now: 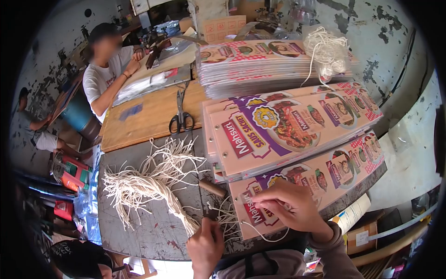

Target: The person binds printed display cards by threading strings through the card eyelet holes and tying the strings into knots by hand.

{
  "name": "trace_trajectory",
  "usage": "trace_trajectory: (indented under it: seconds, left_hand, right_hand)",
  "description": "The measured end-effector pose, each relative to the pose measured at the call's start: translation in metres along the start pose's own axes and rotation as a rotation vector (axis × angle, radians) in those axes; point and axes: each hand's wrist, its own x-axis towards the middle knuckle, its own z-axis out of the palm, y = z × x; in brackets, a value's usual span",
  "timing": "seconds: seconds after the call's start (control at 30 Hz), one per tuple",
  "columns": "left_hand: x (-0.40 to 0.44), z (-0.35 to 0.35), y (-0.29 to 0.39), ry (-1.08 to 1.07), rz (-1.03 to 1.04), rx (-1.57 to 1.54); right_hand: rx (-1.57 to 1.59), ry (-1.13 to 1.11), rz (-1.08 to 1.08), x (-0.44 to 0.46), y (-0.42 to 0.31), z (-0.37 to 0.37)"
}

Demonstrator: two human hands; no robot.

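My right hand [290, 204] is over the left end of the nearest printed cardboard sign [334, 176], its fingers bent and drawn together. A white cord [269, 240] curves from the sign's left edge to below this hand; what the fingertips hold is hidden. Low at the table's front edge, my left hand [206, 246] is closed in a fist beside the tied end of a bundle of white cords [153, 186]. What the fist holds cannot be made out. Just beyond it lie a brown cylindrical piece [212, 187] and several loose cord ends [226, 216].
Stacked signs with metal eyelets [278, 125] lie beyond my right hand. Behind them a plastic-wrapped stack [260, 69] carries a bag of cord [327, 51]. Black-handled scissors [181, 114] rest on a wooden board [148, 114]. A person [109, 69] sits across the table.
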Motion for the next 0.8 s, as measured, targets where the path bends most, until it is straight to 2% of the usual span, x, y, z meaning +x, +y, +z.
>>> trace_trajectory:
  seconds: [0.07,0.13,0.17,0.27,0.43,0.6,0.67,0.73,0.77,0.8]
  left_hand:
    - [0.000,-0.002,0.001,-0.014,-0.019,0.010]
    - [0.002,-0.003,-0.002,-0.008,-0.009,0.010]
    - [0.002,-0.004,-0.001,-0.001,-0.010,0.009]
    - [0.002,-0.002,-0.001,0.026,0.000,0.006]
    - [-0.002,-0.007,-0.005,0.104,-0.049,0.068]
    - [-0.004,-0.025,-0.031,0.291,-0.159,0.123]
    - [-0.002,-0.033,-0.036,0.308,-0.165,0.095]
    - [0.000,-0.033,-0.042,0.440,-0.275,0.019]
    - [0.000,-0.035,-0.041,0.428,-0.298,-0.144]
    - [0.003,-0.034,-0.039,0.430,-0.293,-0.143]
  right_hand:
    - [-0.110,-0.034,-0.022,0.004,0.003,0.007]
    - [-0.302,-0.260,-0.254,0.000,0.011,0.019]
    - [-0.362,-0.357,-0.271,-0.005,0.016,0.025]
    - [-0.441,-0.404,-0.336,-0.017,0.029,0.039]
    - [-0.414,-0.411,-0.275,-0.014,0.028,0.029]
    - [-0.385,-0.386,-0.246,-0.019,0.030,0.017]
    - [-0.377,-0.369,-0.245,-0.019,0.030,0.013]
    - [-0.352,-0.392,-0.185,-0.019,0.029,0.009]
    - [-0.351,-0.388,-0.185,-0.020,0.031,0.008]
    - [-0.322,-0.394,-0.161,-0.020,0.033,0.007]
